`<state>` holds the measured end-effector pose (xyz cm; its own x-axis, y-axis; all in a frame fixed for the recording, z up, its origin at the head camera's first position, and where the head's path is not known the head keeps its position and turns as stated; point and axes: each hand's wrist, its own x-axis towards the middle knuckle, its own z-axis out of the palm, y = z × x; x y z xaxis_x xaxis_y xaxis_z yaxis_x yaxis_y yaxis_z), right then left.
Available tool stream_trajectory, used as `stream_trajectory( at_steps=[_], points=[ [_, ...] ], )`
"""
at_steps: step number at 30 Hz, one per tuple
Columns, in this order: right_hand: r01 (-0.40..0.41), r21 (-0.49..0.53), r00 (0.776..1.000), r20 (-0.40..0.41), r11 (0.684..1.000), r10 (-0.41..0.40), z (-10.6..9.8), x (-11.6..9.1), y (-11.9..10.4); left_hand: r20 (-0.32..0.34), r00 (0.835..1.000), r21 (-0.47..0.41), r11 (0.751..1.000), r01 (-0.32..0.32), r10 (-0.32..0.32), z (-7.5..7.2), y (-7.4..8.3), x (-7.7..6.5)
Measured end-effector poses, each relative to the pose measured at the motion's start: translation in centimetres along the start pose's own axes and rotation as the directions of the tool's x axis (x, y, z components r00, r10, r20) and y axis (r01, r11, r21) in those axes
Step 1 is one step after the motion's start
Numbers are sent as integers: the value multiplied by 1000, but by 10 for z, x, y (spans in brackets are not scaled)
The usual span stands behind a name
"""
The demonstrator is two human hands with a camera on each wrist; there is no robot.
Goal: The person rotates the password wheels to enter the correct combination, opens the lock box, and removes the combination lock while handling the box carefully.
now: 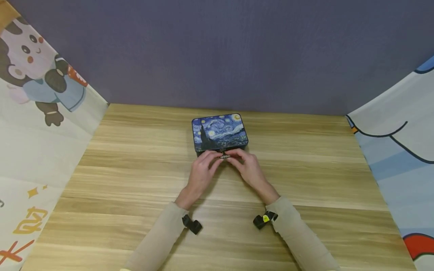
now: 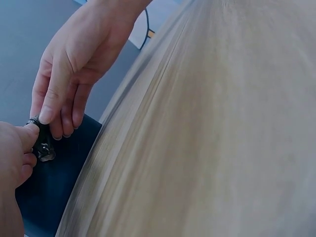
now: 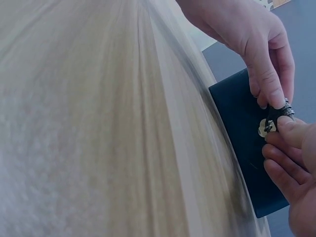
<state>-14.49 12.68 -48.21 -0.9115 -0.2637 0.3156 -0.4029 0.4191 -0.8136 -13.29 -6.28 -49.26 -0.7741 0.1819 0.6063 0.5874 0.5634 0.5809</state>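
Metal lock: we had it at the front clasp of the box.
Grip: our left hand and right hand pinched it from either side, thumbs and fingertips nearly together.
Box: it sat closed on our wooden counter, picture lid uppermost.

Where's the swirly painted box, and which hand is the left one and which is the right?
Swirly painted box (image 1: 220, 132), head view: middle of its lid.
Left hand (image 1: 199, 171), head view: back of the hand.
Right hand (image 1: 250, 170), head view: back of the hand.
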Motion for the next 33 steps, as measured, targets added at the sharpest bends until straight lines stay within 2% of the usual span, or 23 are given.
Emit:
stream_trajectory(
  at_steps=[5, 16, 33],
  points=[
    [1, -9, 1000, -3, 1000, -1, 0, 1, 0, 17, 1000, 19, 1000, -2, 2, -1, 0, 1],
    [-5, -20, 1000, -1, 1000, 5, -1, 1, 2, 29, 997, 85, 994, -68, 66, -1, -1, 2],
    [-15, -25, 1000, 4, 1000, 16, -1, 1, 2, 57, 990, 168, 976, -138, 130, -4, -3, 2]
  ],
)
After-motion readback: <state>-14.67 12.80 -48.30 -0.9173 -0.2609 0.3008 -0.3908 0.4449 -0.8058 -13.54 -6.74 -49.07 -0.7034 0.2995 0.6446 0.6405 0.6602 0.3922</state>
